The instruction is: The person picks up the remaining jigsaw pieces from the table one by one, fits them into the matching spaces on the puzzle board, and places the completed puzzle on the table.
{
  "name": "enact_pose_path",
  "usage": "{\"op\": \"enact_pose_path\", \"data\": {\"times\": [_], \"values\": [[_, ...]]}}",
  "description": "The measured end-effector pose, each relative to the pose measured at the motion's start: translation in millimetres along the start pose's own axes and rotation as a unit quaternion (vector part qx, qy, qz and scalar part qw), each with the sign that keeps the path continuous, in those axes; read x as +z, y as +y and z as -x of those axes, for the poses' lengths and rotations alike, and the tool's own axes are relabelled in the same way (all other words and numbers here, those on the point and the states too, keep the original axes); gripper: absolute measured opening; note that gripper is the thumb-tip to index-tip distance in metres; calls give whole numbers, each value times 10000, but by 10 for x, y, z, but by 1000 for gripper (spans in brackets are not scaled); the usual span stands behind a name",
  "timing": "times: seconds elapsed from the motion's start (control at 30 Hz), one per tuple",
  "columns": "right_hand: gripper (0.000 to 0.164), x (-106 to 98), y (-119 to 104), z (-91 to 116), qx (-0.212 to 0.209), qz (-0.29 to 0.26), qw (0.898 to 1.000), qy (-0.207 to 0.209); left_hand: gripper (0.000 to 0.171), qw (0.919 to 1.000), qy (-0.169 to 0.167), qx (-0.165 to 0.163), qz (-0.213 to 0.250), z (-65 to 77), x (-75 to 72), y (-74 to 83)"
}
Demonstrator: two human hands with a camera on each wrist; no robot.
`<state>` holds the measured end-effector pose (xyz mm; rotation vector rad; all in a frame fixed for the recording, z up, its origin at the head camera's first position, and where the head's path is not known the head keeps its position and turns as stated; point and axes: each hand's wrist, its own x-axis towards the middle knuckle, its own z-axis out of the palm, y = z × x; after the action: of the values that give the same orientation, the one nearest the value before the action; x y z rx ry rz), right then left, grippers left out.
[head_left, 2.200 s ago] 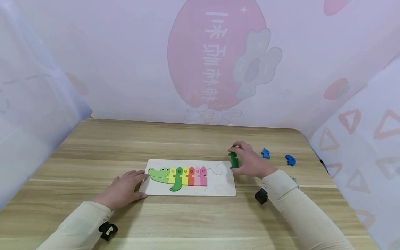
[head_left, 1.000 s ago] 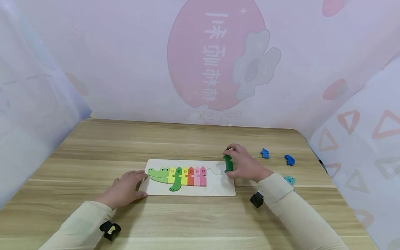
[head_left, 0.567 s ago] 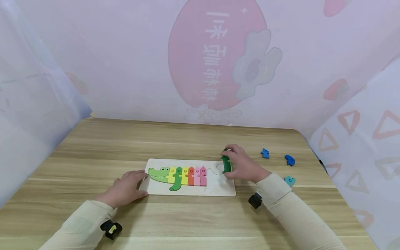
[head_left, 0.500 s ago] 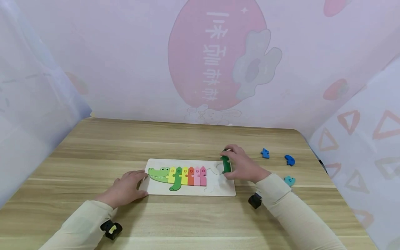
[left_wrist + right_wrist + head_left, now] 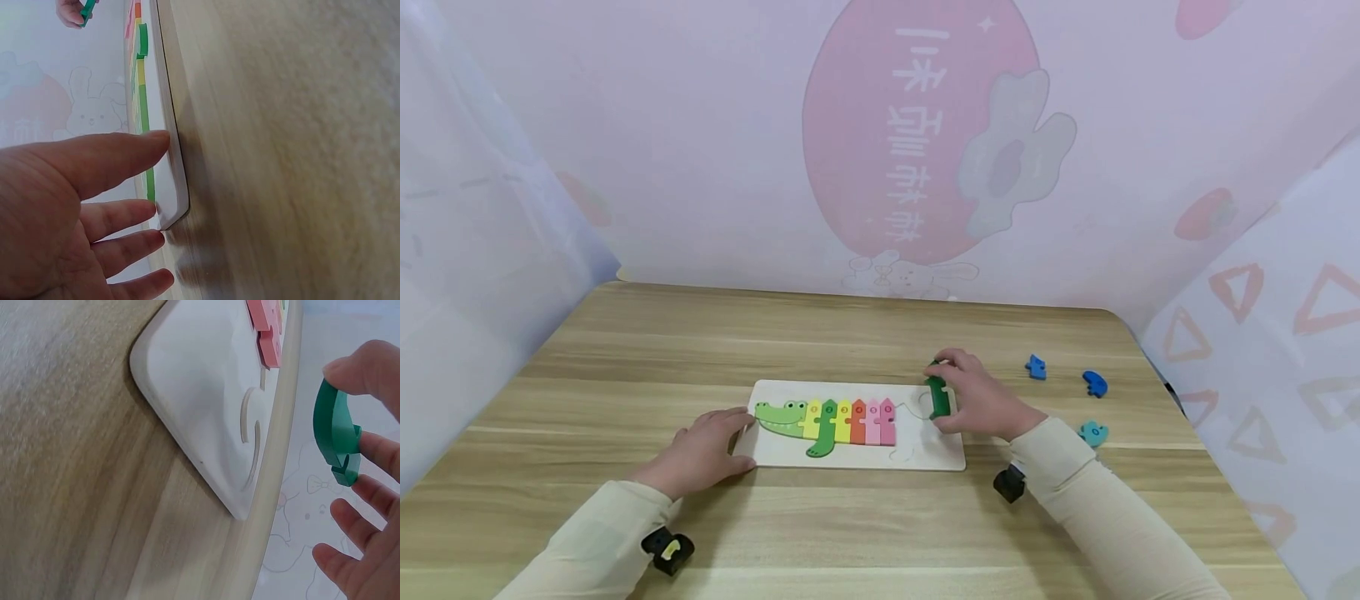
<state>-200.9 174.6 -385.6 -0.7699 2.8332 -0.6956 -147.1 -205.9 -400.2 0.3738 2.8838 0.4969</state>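
A white crocodile puzzle board [image 5: 934, 448] lies on the table, with a light green head piece [image 5: 782, 420] and a row of coloured, numbered body pieces set in its left and middle parts. At the board's left end my left hand [image 5: 700, 454] rests its fingertips and thumb along the edge, fingers fairly straight, as the left wrist view also shows. Over the right end, my right hand [image 5: 981, 398] pinches a dark green puzzle piece [image 5: 940, 398] between thumb and fingers. In the right wrist view the green piece [image 5: 334, 428] is tilted, above the curved recess in the board.
To the right on the wooden table [image 5: 850, 533] lie a small blue piece [image 5: 1036, 367], a curved blue piece [image 5: 1095, 384] and a teal piece [image 5: 1093, 433]. A printed curtain [image 5: 737, 167] stands behind the table's far edge.
My right hand has moved left with the green piece, from beside the board's right edge to over its right end. The teal piece has come into fuller view. My left hand has stayed put.
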Motion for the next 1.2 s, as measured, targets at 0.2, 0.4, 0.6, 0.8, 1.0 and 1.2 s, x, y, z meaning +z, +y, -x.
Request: {"op": "enact_pose_path", "data": {"times": [0.2,0.4,0.6,0.8,1.0,1.2], "values": [[69,18,-8,-8,14,9,10000,2,60,10000,-22,-23,17,6,-7,9],[66,31,-27,-12,112,-36,9999,-81,59,10000,23,12,14,19,-17,20],[67,63,-62,-26,114,38,9999,-111,59,10000,54,52,6,29,-23,24],[67,96,-79,-36,24,113,9998,-140,59,10000,57,65,19,31,-18,14],[67,116,-85,-45,-5,130,9997,-185,59,10000,47,57,-10,23,-7,-1],[69,128,-111,-57,-15,90,9997,-238,58,10000,47,37,-40,15,-4,-6]]}}
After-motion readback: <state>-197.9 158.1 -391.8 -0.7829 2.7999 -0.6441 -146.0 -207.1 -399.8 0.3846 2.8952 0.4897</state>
